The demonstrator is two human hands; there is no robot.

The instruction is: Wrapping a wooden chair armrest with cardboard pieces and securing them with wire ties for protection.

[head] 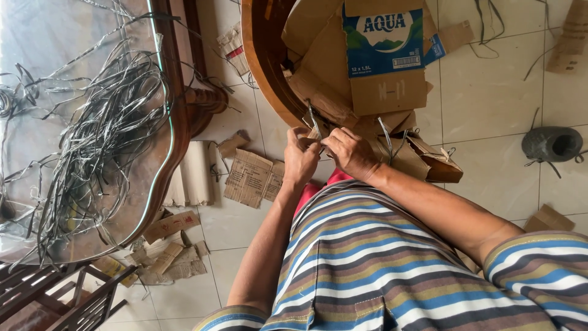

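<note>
Centre frame — small cardboard piece (314,136) pinched by left hand (300,160) and right hand (350,152), both clamped on it — cardboard stack (361,73) above.

Both hands, the left hand (300,160) and right hand (350,152), pinch a small cardboard piece (313,136) beneath a flattened blue-printed carton (384,55), while tangled grey strips (101,138) cover the glass tabletop (37,37).

small scrap of brown cardboard (313,136), pinched between both hands just below the pile of flattened boxes (361,73). thin grey strip (313,119) rising from it, bent, leaning against the pile's lower edge. second grey strip (386,132) just right of it, curved, lying on the pile's torn flaps.
</note>
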